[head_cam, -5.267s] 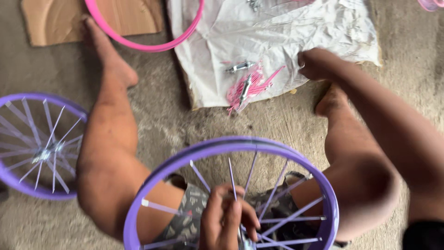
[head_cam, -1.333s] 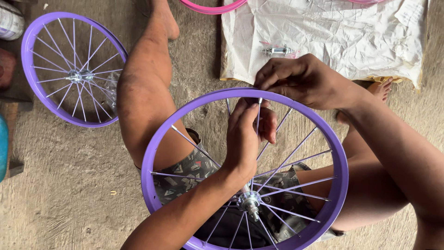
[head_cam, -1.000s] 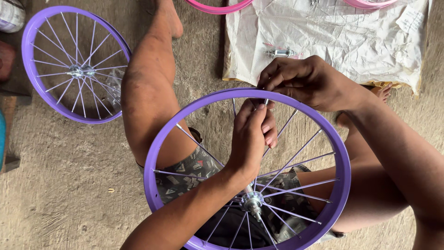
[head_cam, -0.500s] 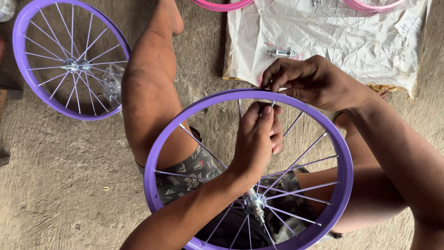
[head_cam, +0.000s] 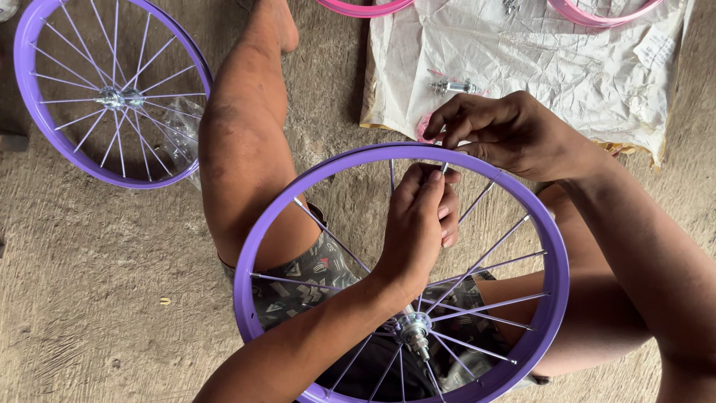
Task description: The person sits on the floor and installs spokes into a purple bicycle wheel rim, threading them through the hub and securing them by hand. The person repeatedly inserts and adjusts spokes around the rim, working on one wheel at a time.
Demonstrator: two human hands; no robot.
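Note:
A purple bicycle wheel rim (head_cam: 250,269) with thin spokes rests on my lap, its metal hub (head_cam: 412,328) low in the middle. My left hand (head_cam: 421,220) reaches up through the wheel and pinches the top end of a spoke (head_cam: 444,169) just under the rim. My right hand (head_cam: 496,130) sits on the outside of the rim's top edge, fingertips pressed on a small part right where that spoke meets the rim. Both hands touch the rim at the same spot.
A finished purple spoked wheel (head_cam: 112,93) lies on the concrete floor at upper left. A crumpled white sheet (head_cam: 552,67) at the top carries a metal hub axle (head_cam: 451,87) and pink rims (head_cam: 365,9). My bare legs flank the wheel.
My right hand came back from the sheet to the rim's top. My left hand rose from the hub to the spoke end. The view drifted, sliding the spare wheel left.

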